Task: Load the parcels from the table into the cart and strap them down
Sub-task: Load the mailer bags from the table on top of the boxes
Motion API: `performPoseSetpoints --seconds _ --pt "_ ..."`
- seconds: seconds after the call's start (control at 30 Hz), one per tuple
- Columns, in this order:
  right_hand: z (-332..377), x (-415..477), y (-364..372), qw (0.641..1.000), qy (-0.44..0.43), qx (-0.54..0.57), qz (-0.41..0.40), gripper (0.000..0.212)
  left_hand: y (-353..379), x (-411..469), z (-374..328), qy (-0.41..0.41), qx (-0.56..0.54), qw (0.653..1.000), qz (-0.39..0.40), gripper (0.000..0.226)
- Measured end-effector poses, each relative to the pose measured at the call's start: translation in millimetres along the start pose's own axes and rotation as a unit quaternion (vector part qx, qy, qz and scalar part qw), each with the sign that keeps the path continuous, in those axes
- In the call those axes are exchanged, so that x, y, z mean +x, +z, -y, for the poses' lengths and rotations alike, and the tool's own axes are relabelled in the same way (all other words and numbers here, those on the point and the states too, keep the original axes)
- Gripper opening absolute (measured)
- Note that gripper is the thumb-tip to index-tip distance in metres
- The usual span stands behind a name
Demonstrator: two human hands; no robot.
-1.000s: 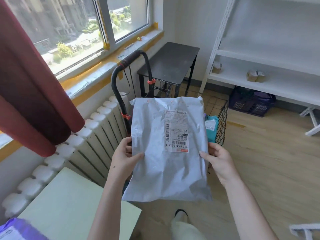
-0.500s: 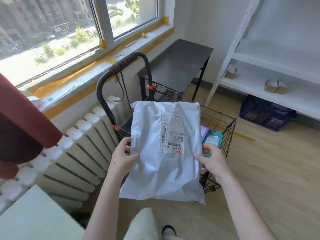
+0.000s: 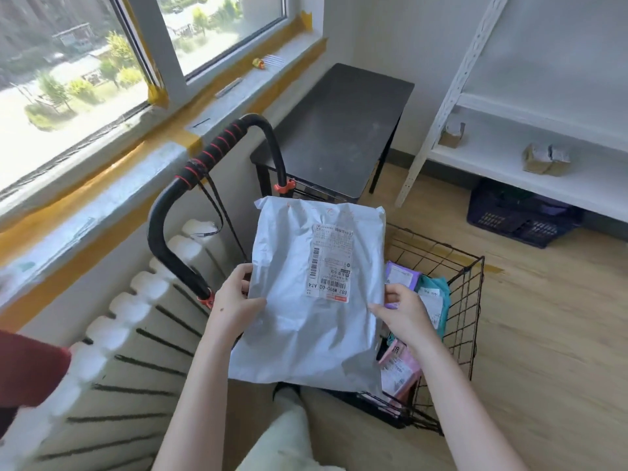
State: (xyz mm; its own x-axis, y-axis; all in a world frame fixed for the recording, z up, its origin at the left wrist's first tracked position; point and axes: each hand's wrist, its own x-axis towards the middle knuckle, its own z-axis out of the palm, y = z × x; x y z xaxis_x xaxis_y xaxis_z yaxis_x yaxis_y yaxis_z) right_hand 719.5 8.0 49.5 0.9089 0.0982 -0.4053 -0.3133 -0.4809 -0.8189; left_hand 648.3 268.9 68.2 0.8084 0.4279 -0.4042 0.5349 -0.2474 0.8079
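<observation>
**Left grip (image 3: pixel 234 300) and right grip (image 3: pixel 404 314) clasped on crumpled grey plastic mailer parcel (image 3: pixel 306 345) over black wire-mesh cart (image 3: pixel 467 300)**

Both grips are seen clenched on the parcel's opposite side edges, thumbs laid on its front. The parcel is held upright, its white barcoded shipping label (image 3: pixel 329 263) turned toward the camera. The left part of the cart's basket is hidden behind it; whether the parcel touches the wire cannot be told. A flat purple parcel (image 3: pixel 401 275), a soft teal parcel (image 3: pixel 438 294) and a pink labelled parcel (image 3: pixel 399 368) are seen lying in the basket, just right of the held one. The cart's curved black foam handle with red bands (image 3: pixel 217 151) is pictured beside a white ribbed radiator (image 3: pixel 136 334) under the window, with a black bench (image 3: pixel 339 130) beyond.
</observation>
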Motion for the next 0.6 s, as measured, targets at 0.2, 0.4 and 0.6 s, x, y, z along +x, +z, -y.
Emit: performPoseSetpoints --seconds 0.2,0.4,0.6 --pt "20 62 35 0.998 0.042 -0.039 -0.018 0.021 -12 95 -10 0.001 0.052 0.998 0.036 0.049" --pt "12 110 73 0.994 0.101 -0.052 -0.012 0.020 -8 166 4 -0.024 0.083 0.993 0.076 0.049" --pt "-20 162 103 0.987 0.135 -0.087 -0.016 0.022 11 220 24 -0.048 0.113 0.988 0.094 0.054"
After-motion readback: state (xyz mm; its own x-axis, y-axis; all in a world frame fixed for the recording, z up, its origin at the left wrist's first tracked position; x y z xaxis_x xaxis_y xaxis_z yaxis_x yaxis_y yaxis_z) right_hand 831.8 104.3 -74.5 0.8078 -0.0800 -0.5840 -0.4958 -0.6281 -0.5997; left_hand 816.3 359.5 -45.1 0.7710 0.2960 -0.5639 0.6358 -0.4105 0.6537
